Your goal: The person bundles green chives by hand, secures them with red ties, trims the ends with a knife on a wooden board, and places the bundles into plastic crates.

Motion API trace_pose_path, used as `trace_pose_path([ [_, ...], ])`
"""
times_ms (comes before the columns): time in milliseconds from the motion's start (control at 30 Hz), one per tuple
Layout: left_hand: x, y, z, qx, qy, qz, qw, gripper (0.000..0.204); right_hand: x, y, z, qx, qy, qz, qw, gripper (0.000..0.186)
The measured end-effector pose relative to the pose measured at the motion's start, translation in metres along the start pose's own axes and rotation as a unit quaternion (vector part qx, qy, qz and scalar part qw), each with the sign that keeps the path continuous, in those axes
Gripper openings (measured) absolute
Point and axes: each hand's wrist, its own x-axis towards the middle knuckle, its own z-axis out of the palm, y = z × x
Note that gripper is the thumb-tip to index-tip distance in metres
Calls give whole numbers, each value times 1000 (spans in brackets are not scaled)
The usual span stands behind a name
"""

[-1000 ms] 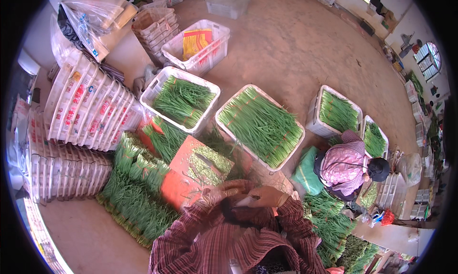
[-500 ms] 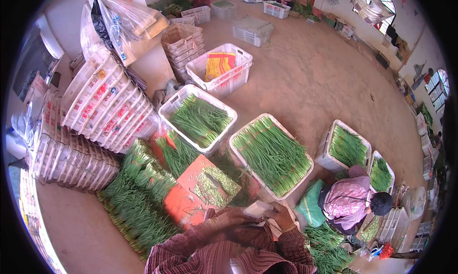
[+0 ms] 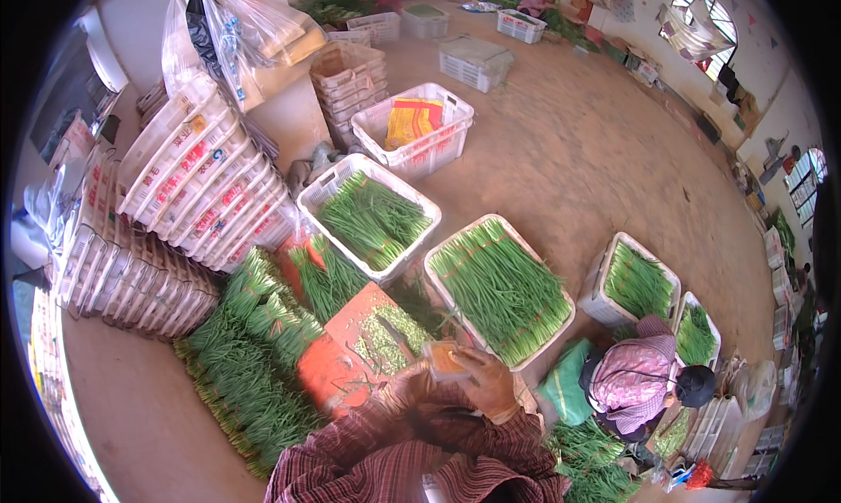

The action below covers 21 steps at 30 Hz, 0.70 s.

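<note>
In front of my chest is a small flat rectangular case with a pale rim and an orange-brown middle; its exact kind is unclear. My left hand grips its left and lower side, most of those fingers hidden. My right hand closes on its right side, with fingertips over the face. Just beyond my hands lies an orange cutting board strewn with chopped pale-green pieces. On the board is a knife, close to the case. Striped sleeves cover my forearms.
Bundled green stalks lie at left, below stacked white crates. Ahead stand a crate of bundles, another filled crate and a crate with a yellow-red sack. A co-worker in pink sits at right beside a green sack.
The case has tilted up and moved slightly left, its face going from whitish to orange-brown. My right hand has risen and swung left over its edge. The view has shifted slightly.
</note>
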Motion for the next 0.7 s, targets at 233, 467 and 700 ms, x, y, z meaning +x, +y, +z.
trace_pose_path([
  [233,7,3,7,-43,12,64,997,84,9,-21,-13,-35,-30,-28,999,54],
  [467,28,7,-7,28,67,93,993,103,31,-44,-21,-21,11,30,999,59],
  [700,31,18,-4,75,43,117,989,108,37,-47,-28,-10,49,-16,999,58],
])
